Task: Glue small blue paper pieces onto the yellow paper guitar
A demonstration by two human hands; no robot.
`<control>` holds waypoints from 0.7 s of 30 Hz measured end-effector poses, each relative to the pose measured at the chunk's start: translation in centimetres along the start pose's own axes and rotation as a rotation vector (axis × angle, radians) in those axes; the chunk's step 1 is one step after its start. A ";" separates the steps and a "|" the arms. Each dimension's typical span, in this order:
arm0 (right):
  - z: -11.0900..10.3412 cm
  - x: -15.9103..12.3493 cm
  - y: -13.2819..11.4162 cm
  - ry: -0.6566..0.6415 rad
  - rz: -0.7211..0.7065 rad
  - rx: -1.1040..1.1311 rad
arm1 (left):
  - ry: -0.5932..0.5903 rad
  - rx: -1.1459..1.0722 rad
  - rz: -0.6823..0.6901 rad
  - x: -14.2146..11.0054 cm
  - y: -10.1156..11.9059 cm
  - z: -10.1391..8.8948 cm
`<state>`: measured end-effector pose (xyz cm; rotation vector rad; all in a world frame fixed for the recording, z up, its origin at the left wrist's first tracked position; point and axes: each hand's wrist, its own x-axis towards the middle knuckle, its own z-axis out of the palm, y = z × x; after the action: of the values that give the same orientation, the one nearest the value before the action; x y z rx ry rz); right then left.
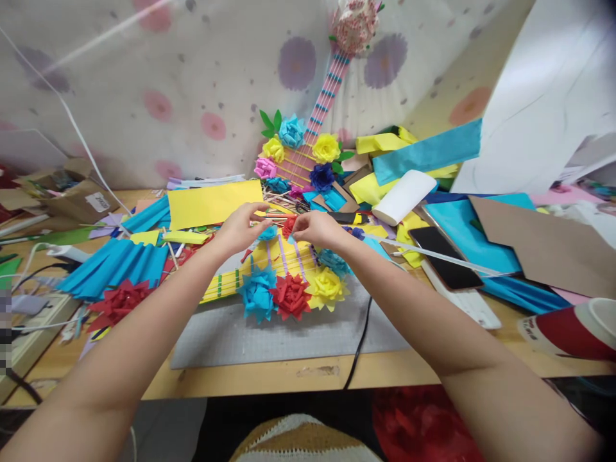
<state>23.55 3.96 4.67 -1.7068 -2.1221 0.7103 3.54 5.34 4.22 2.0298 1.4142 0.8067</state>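
A yellow paper guitar (262,258) lies on a grey cutting mat (216,350), with purple strips across its body and green bands on its neck. Along its near edge sit a large blue paper flower (258,293), a red one (290,297) and a yellow one (327,287). Over the far edge, my left hand (243,228) holds its thumb and fingers apart beside a small blue flower (267,233). Opposite it, my right hand (320,229) has its fingertips pinched at a small red paper flower (288,227); the exact grip is partly hidden.
A pink flowered guitar (294,165) leans against the curtain behind. Yellow paper (214,204), pleated blue paper (115,266) and a loose red flower (121,303) lie leftward. On the right are a phone (445,256), cardboard (553,244) and a paper cup (561,330) near the edge.
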 end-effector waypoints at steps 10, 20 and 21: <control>-0.4 -0.3 1.1 0.082 0.117 0.057 | 0.086 0.324 -0.001 1.5 -0.1 2.0; -0.4 -0.1 1.7 0.123 0.140 0.073 | -0.266 0.389 0.438 1.9 -0.7 1.4; -0.3 0.0 1.8 0.129 0.142 0.078 | -0.318 0.390 0.518 1.9 -0.8 1.4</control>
<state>25.18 4.30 3.90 -1.8224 -1.8783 0.6923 4.58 7.31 3.06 2.7409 0.9253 0.3813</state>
